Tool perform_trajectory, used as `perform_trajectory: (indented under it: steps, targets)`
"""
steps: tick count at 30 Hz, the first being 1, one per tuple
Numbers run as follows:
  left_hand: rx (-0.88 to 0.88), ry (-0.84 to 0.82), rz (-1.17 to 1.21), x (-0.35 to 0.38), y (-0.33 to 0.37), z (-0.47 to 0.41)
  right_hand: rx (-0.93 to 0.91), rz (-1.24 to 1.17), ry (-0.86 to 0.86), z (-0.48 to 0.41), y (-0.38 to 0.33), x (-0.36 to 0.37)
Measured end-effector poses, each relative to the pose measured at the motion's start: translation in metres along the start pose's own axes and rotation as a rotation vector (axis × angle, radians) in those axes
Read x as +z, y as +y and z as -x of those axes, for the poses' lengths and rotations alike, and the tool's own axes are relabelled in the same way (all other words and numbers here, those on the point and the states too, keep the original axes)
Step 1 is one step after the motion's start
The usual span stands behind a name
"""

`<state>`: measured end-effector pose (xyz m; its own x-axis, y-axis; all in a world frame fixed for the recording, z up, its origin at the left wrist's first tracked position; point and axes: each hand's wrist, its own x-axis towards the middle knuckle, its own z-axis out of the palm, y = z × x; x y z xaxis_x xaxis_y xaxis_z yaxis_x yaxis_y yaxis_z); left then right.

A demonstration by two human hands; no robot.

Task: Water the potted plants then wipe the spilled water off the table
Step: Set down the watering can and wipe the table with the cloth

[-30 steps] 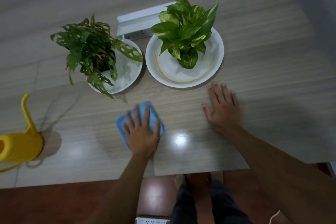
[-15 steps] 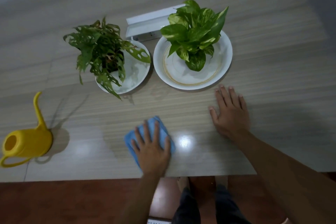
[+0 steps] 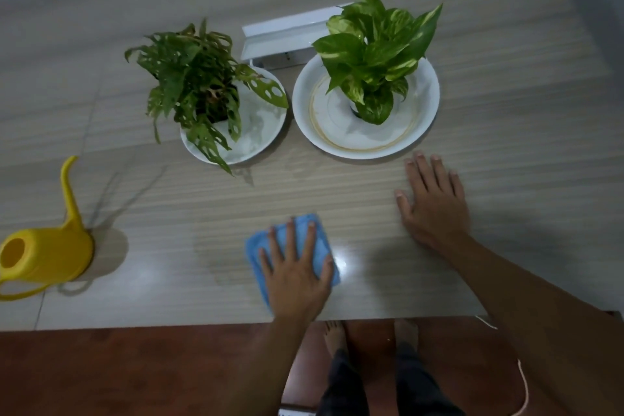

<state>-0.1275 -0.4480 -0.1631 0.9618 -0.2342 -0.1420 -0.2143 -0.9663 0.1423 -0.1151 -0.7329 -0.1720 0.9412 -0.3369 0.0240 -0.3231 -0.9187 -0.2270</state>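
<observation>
— Nearer the table's front edge now, isn't it, that blue cloth [image 3: 312, 240]? A second ago the left hand [image 3: 295, 272] had it further in, closer to the two dishes.

— Yes, the cloth has come back toward the person and a little to the right, with the left hand spread flat on top of it, fingers wide, pressing rather than gripping. The right hand [image 3: 434, 203] has hardly changed — open, palm down on the bare table [image 3: 506, 162], just in front of the larger dish, holding nothing.

— So how far along would one judge the task?

— Watering looks finished: the yellow watering can [image 3: 44, 257] stands set down at the left, well apart from both hands. The holey-leaved plant [image 3: 196, 88] sits in its smaller white dish [image 3: 263, 132], the variegated plant [image 3: 374, 51] in the larger white dish [image 3: 415, 132], neither being touched. Wiping is the step in hand.

— And what is left?

— There is a dull, damp-looking patch just left of the cloth and a faint mark between the dishes and the hands; whether those are water or only glare is hard to tell. If wet, a few more passes are likely needed.

— Anything else different?

— The whole view has shifted, so the can and the plants sit further right in the picture, and the white box [image 3: 280, 37] behind the dishes with them. That seems to be the head moving, not the objects.
</observation>
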Motion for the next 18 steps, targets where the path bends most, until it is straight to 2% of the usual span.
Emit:
perform_trajectory:
  steps: [2, 4, 7, 9, 11, 15, 16, 18]
  targets:
    - [0.182, -0.022, -0.001, -0.005, 0.013, -0.025, 0.002, 0.004, 0.003, 0.0, 0.0, 0.002]
    - [0.241, -0.012, -0.024, -0.009, -0.014, -0.055, 0.032, 0.004, 0.011, 0.004, -0.004, 0.0]
    - [-0.032, 0.044, -0.018, -0.014, -0.081, -0.055, 0.009, -0.012, 0.027, 0.026, -0.02, -0.004]
    - [-0.156, 0.097, -0.008, -0.014, -0.092, -0.025, -0.072, -0.046, 0.022, 0.041, -0.042, -0.003]
    - [-0.136, 0.049, -0.004, -0.012, -0.069, 0.002, -0.167, -0.091, -0.008, 0.048, -0.072, 0.002]
    - [0.174, -0.022, 0.014, -0.014, -0.047, -0.027, -0.323, -0.116, -0.035, 0.038, -0.132, 0.016]
    - [0.191, -0.035, -0.001, -0.018, -0.062, -0.044, -0.332, -0.102, -0.038, 0.033, -0.144, 0.017]
    - [0.039, -0.033, -0.029, -0.023, -0.11, -0.065, -0.316, -0.092, -0.056, 0.023, -0.163, 0.021]
